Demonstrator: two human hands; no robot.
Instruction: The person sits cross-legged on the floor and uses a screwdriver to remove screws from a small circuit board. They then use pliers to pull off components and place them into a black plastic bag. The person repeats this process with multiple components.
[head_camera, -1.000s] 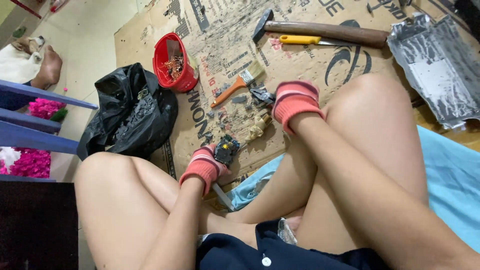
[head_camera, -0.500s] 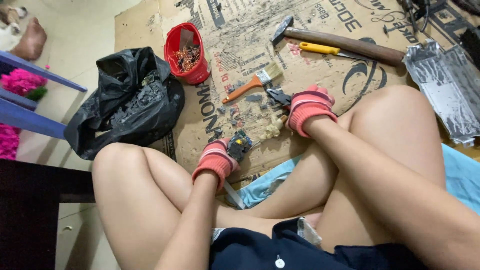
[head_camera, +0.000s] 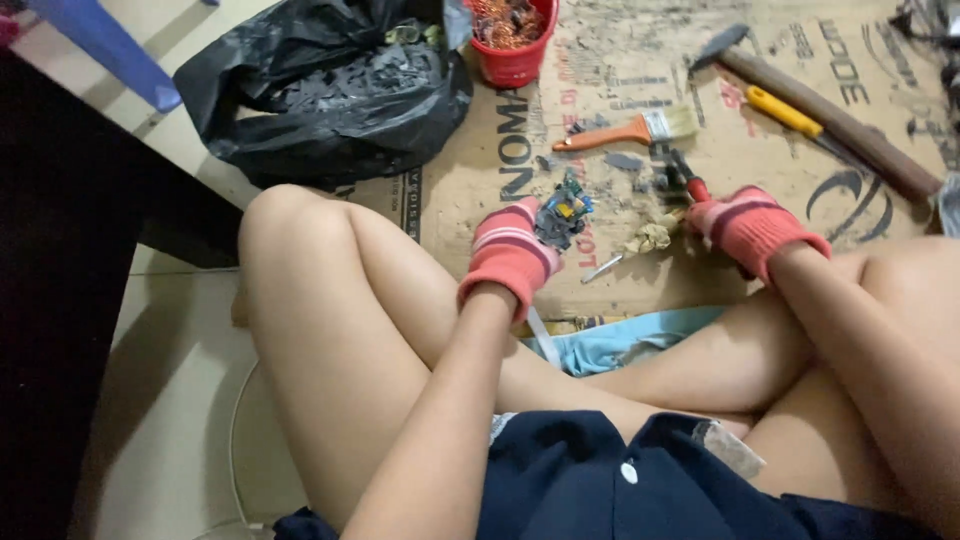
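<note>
There was only one camera, and it sat on the person's head. It looked steeply down and a little forward, over the dark blue shirt (head_camera: 600, 480) and the bent legs, to the floor in front. It was close, so the legs filled most of the bottom half. The left hand (head_camera: 510, 258) was near the middle and the right hand (head_camera: 755, 228) was off to the right. The sheet of cardboard (head_camera: 600, 120) on the floor ran up to the top edge. A black bag (head_camera: 320, 90) sat at the top left. No other view shared this scene.
</note>
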